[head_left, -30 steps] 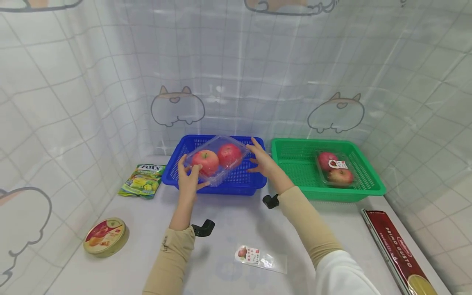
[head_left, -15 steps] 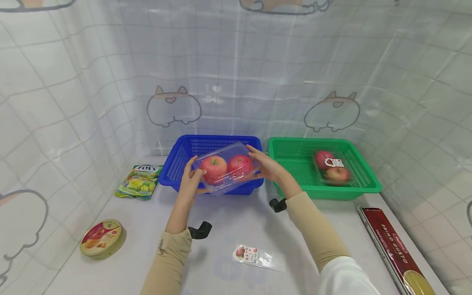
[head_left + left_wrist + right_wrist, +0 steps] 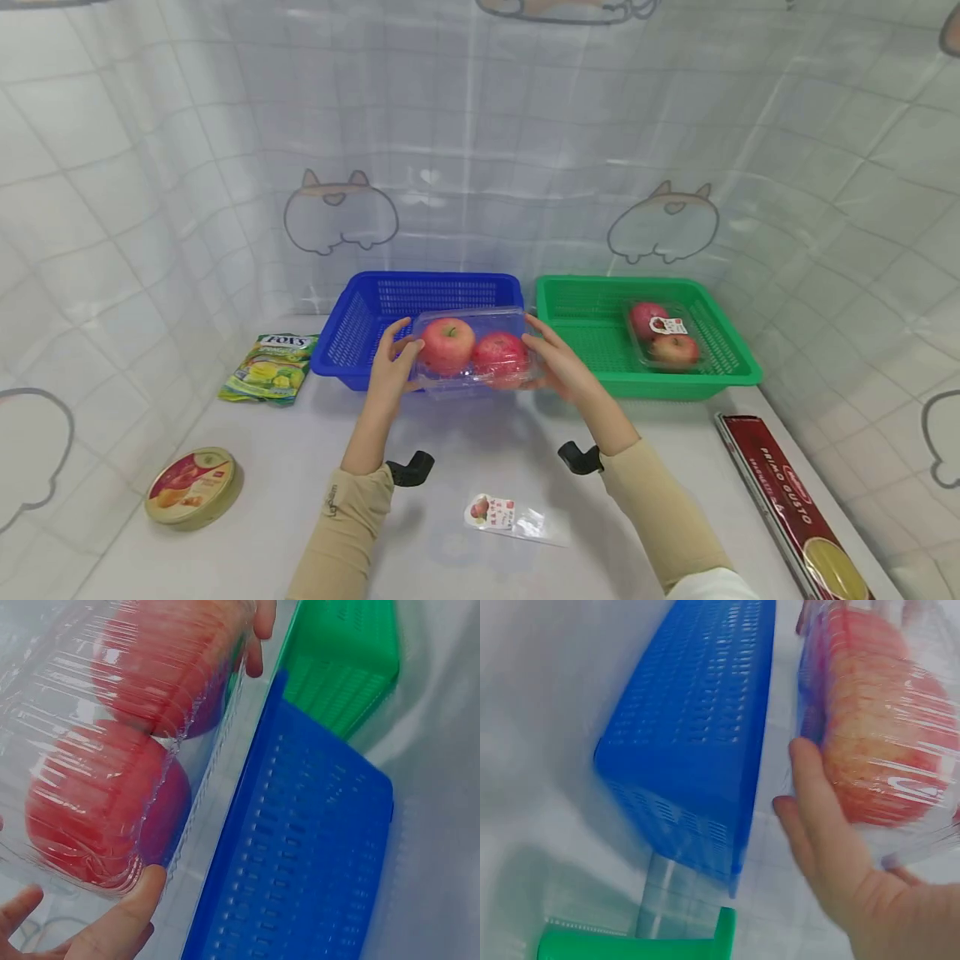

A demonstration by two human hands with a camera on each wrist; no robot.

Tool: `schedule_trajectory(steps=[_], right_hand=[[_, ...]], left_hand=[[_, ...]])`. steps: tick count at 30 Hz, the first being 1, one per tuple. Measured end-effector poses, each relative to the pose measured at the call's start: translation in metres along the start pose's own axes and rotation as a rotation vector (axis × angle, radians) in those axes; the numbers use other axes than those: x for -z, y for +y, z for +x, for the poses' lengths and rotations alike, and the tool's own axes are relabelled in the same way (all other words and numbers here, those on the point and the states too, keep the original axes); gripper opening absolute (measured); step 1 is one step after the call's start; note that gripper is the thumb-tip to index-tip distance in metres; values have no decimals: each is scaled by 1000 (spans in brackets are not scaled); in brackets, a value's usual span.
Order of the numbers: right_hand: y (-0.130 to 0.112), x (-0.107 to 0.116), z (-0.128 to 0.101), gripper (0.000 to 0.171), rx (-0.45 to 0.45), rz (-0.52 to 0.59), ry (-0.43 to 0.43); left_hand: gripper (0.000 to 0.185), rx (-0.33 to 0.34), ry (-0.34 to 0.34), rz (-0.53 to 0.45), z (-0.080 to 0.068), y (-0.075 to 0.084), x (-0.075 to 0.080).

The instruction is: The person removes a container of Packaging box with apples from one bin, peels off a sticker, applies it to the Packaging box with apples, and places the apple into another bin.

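Observation:
A clear plastic clamshell box (image 3: pixel 495 315) with two red apples (image 3: pixel 447 345) inside is held up between both hands, just in front of the blue basket (image 3: pixel 348 321). My left hand (image 3: pixel 392 362) grips its left end, thumb on the near side. At the right end, my right hand (image 3: pixel 562 362) grips the box with the fingers around its edge. The left wrist view shows the left thumb pressed against the clear box (image 3: pixel 172 742). In the right wrist view the right fingers (image 3: pixel 814 780) lie along the box's side, by an apple (image 3: pixel 885 735).
At right, a green basket (image 3: pixel 581 342) holds another apple box (image 3: pixel 667 336). A FOX'S candy bag (image 3: pixel 268 368) and a round tin (image 3: pixel 193 487) stand at left. A labelled clear sleeve (image 3: pixel 517 518) lies in front, a red spaghetti pack (image 3: pixel 795 504) at far right.
The apple box has moved right and toward the person, from over the blue basket to its front, and turned level. The right hand, first apart from its end, now grips it.

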State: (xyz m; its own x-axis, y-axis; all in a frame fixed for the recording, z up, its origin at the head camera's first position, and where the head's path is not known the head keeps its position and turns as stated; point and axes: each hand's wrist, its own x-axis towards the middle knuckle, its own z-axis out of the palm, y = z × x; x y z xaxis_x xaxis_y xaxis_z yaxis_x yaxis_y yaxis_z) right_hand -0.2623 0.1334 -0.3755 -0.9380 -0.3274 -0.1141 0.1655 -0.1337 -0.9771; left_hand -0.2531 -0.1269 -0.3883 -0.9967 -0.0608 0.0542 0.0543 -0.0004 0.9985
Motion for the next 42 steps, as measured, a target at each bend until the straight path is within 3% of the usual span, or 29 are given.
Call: schedule_trajectory(steps=[11, 17, 25, 31, 42], right_hand=[[3, 10, -39, 59, 14, -1, 82], [10, 17, -57, 59, 17, -6, 102], [19, 31, -84, 60, 5, -18, 103], [29, 37, -96, 61, -16, -41, 103], [58, 38, -104, 62, -77, -31, 112]], left_hand=[[39, -18, -86, 95, -12, -1, -19], [41, -19, -141, 91, -26, -4, -27], [50, -5, -264, 70, -46, -10, -37], [53, -15, -269, 71, -59, -22, -40], [55, 74, -251, 47, -81, -51, -45]])
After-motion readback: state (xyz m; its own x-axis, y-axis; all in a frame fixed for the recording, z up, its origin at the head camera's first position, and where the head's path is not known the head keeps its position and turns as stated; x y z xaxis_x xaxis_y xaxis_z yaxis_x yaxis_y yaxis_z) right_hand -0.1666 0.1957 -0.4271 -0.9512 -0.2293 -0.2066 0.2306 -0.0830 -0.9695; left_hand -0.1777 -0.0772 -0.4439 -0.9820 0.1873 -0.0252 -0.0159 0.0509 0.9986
